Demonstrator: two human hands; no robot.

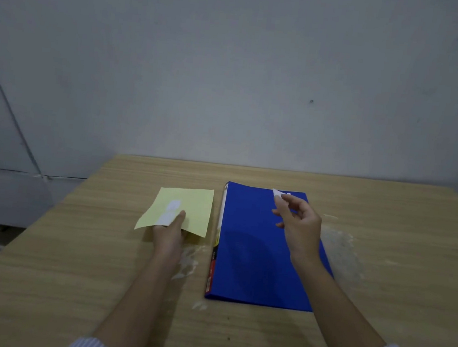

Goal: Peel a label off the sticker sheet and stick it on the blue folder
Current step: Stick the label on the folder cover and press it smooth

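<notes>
My right hand [300,227] pinches the peeled label [277,194] above the blue folder's [252,260] far end; my left hand [169,233] grips the sticker sheet [191,200] beside the folder. I should lower one edge first, then smooth flat.

On the tabletop [384,246] the sticker sheet [191,200] lay left of the folder [255,261] — just beside it, apart.

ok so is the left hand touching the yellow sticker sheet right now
Touching. The head view shows the left hand holding the near edge of the yellow sticker sheet, with its thumb lying on top of the sheet beside the white labels.
</notes>
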